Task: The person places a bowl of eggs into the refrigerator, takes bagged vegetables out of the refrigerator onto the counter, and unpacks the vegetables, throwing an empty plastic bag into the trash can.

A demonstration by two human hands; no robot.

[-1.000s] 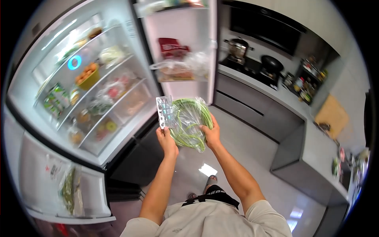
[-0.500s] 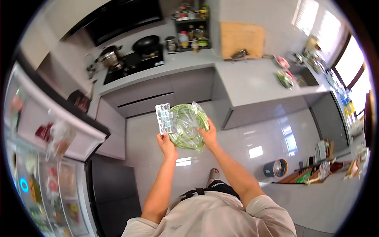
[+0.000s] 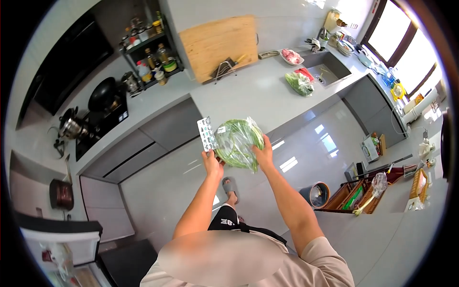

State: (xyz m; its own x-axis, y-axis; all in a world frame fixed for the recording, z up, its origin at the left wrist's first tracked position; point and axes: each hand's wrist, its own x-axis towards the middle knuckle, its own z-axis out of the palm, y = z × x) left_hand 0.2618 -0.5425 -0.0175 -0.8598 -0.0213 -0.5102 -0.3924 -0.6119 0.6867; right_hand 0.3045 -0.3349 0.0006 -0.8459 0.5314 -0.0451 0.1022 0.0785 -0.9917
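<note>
Both hands are out in front of the body at mid-frame. My left hand (image 3: pixel 213 163) has its fingers closed on the lower end of a silver blister-like pack (image 3: pixel 206 134), which stands upright beside the vegetables. My right hand (image 3: pixel 264 153) grips the right side of a clear plastic bag of long green vegetables (image 3: pixel 237 145), coiled into a ring, with the thumb on top. The fingers under the bag are hidden. The left fingertips are close to the bag's lower left edge; whether they also hold it I cannot tell.
A grey counter (image 3: pixel 239 103) runs ahead, bearing a cutting board (image 3: pixel 222 43), bagged greens (image 3: pixel 300 83), a meat dish (image 3: pixel 291 56) and a sink (image 3: pixel 327 68). The stove (image 3: pixel 103 122) is left, the open fridge door (image 3: pixel 62 239) lower left, a bin (image 3: pixel 316 193) right.
The view has swung right, from the open fridge to the counter and sink. Both hands still hold the pack and the bag. A foot in a grey slipper now shows more fully below them.
</note>
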